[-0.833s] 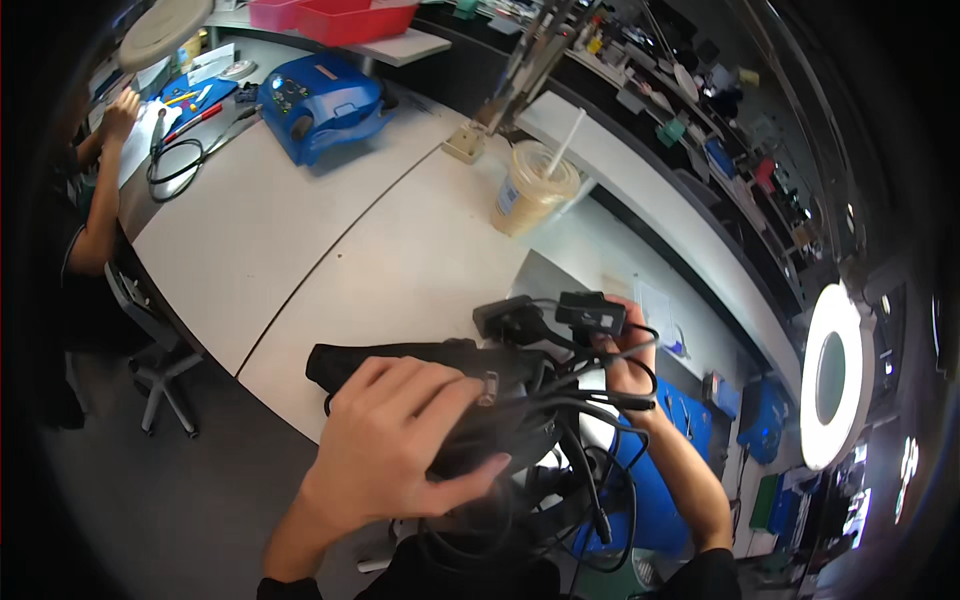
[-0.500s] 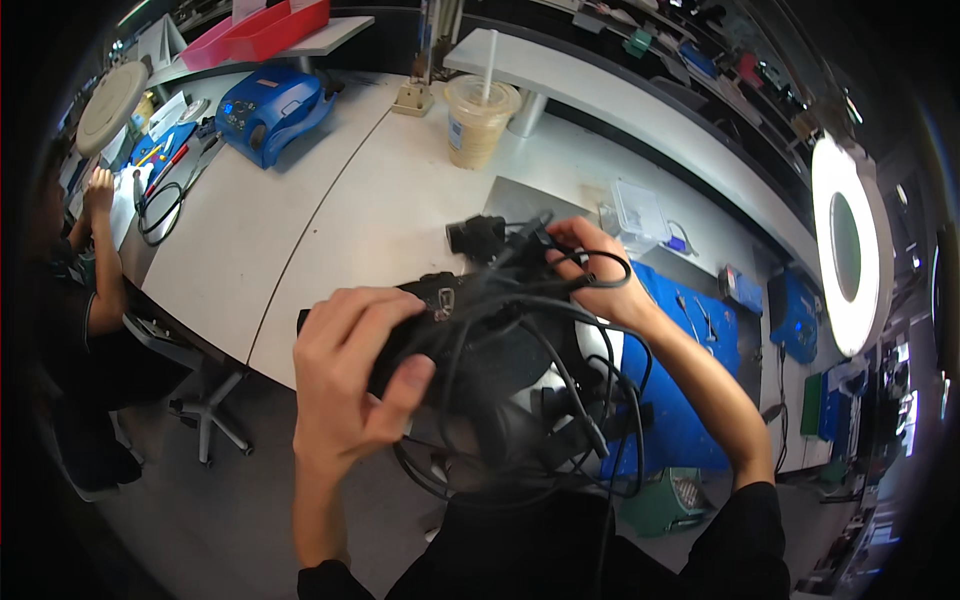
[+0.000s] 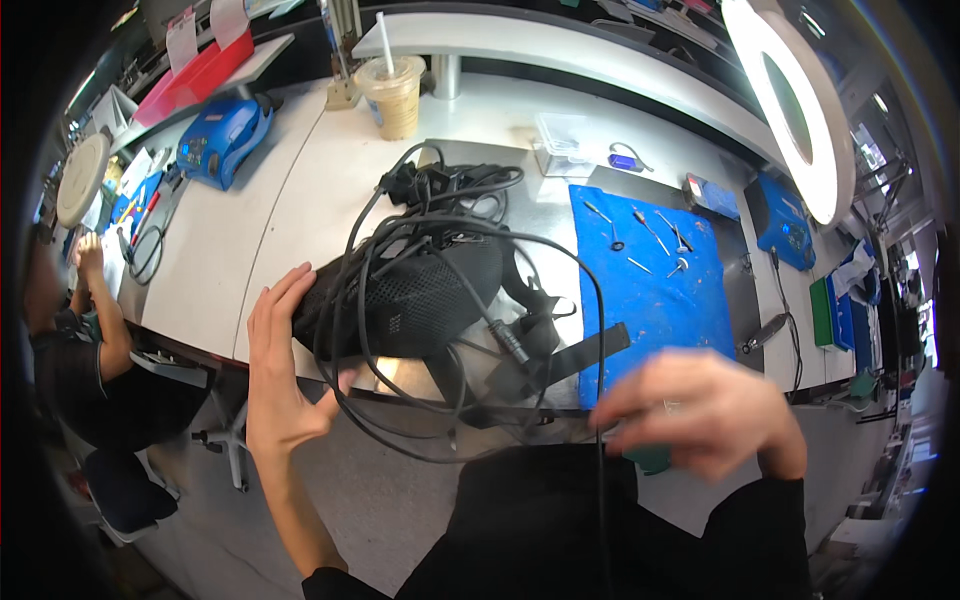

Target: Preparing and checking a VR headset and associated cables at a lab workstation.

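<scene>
A black mesh-covered bag-like piece of gear [image 3: 420,295] lies at the table's front edge, with straps and a tangle of black cables [image 3: 440,185] over it. My left hand [image 3: 285,370] is beside its left end, fingers stretched out and thumb apart. It holds nothing; whether it touches the gear I cannot tell. My right hand [image 3: 700,410] is in front of the table edge, near the blue cloth's lower corner, blurred by motion. One black cable [image 3: 601,350] hangs down close by its fingertips. A black strap [image 3: 590,350] reaches onto the blue cloth [image 3: 660,290].
Small metal tools [image 3: 650,232] lie on the cloth. Behind stand an iced drink cup [image 3: 393,105] and a clear plastic box [image 3: 562,150]. A lit ring lamp [image 3: 800,110] hangs at right. Blue machines [image 3: 225,140] flank the table. Another person [image 3: 85,350] works at far left.
The black gear and cables, formerly up between both hands, now rest on the table. My right hand has left the cables and moved down and right. My left hand has shifted slightly left.
</scene>
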A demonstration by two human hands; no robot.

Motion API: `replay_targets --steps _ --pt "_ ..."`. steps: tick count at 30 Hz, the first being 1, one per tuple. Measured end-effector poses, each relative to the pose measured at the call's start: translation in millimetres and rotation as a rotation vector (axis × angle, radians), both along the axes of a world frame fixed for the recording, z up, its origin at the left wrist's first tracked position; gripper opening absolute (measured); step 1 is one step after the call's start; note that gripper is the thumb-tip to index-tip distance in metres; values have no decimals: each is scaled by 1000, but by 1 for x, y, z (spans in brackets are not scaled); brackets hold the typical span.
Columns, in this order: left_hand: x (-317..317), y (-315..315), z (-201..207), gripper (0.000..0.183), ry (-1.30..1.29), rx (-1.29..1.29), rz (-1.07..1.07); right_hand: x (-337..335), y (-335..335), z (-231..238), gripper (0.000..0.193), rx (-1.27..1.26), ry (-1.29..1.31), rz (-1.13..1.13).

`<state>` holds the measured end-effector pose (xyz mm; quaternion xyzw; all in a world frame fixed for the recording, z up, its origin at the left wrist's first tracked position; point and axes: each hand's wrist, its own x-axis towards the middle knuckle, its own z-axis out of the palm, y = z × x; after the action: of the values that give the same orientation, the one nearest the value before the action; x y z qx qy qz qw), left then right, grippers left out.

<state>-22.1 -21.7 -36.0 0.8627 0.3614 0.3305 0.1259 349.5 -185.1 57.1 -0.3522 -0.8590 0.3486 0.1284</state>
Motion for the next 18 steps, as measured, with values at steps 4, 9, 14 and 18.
replay_targets --steps 4,9,14,18 --pt "13 11 12 93 97 -59 -36 -21 -53 -28 54 -87 -77 152" --pt "28 29 14 86 97 -133 -157 -7 -60 -39 26 -113 -298 205" --pt "21 26 11 61 68 -45 -147 19 -53 -15 25 340 158 -107" --pt "28 22 11 54 77 3 -148 49 -52 -26 18 904 272 -370"
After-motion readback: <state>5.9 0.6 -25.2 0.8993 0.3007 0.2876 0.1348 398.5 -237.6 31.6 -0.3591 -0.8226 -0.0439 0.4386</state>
